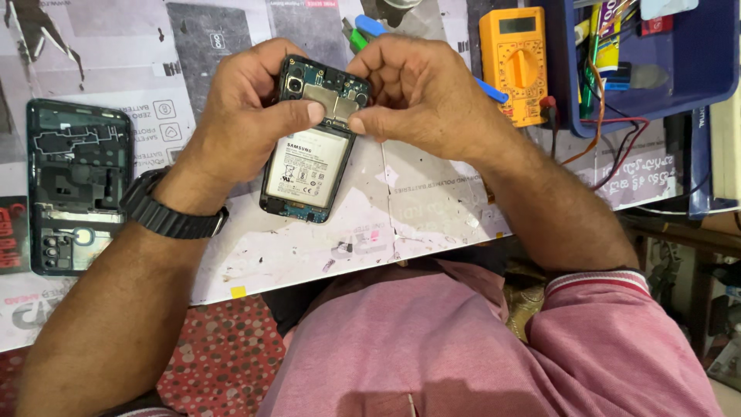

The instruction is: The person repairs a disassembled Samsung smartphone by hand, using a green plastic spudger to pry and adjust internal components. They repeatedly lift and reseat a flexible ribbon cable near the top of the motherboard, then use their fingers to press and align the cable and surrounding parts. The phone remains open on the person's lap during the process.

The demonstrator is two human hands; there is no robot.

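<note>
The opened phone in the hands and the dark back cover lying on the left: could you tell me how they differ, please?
The opened phone is held by both hands, the left hand and right hand; the back cover lies untouched on the table. The phone shows a white battery and circuit board; the cover is a dark green shell. Both are rectangular.

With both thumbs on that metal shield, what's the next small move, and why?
Probably lift the shield off the phone. The left hand steadies the opened phone while the right hand pinches the shield's edge, so it looks ready to be eased up.
</note>
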